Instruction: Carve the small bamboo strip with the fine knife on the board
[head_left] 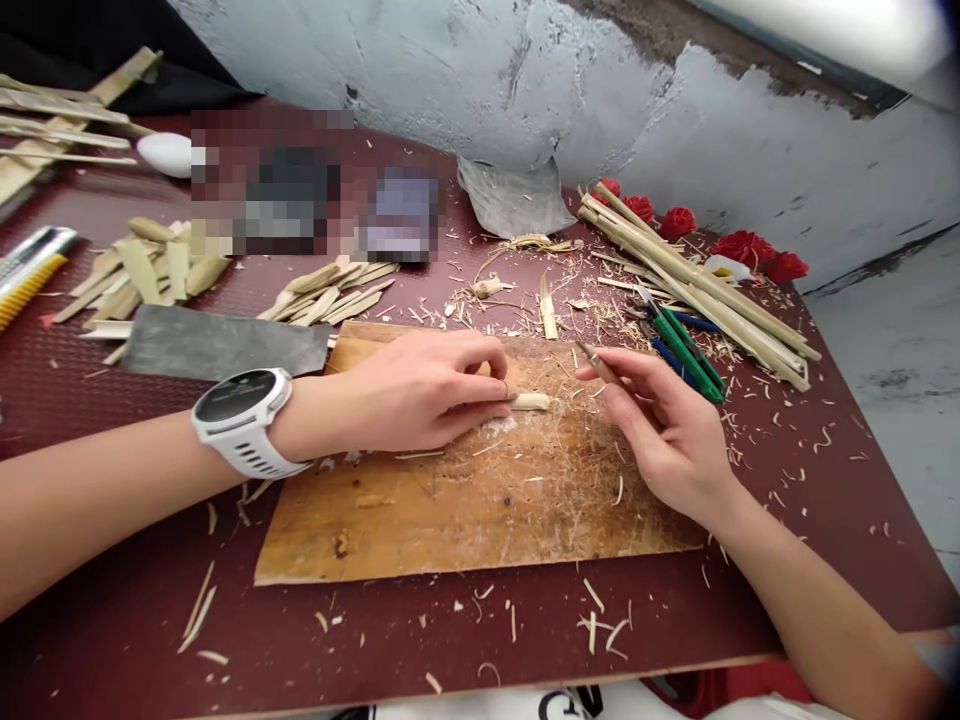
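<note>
Two hands meet over a wooden board (450, 530) in the head view. The left hand (420, 395), with a white watch (244, 415) on its wrist, is closed in a pinch on a short pale bamboo piece (529, 401). The piece's free end sticks out past the fingertips and lies on the board near its far edge, among fine shavings. The right hand (660, 430) grips a thin tool (596, 362) between thumb and fingers. The tool's dark tip points up and away, just apart from the piece, and I cannot tell what kind of tip it is.

The piece looks light, stiff and dry. It would likely split along the grain and roll under pressure, so it is best held close to the exposed end and pressed flat to the board.

The board lies on a dark red table (112, 620) strewn with chips. Beyond the left wrist lies a cleaver (217, 345), with two heaps of bamboo slips (150, 270) and (330, 295) behind it. A yellow cutter (26, 270) lies at the left edge. To the right, green and blue snips (686, 350) lie beside long bamboo strips (697, 285), with red paper roses (742, 245) behind them against the wall.
</note>
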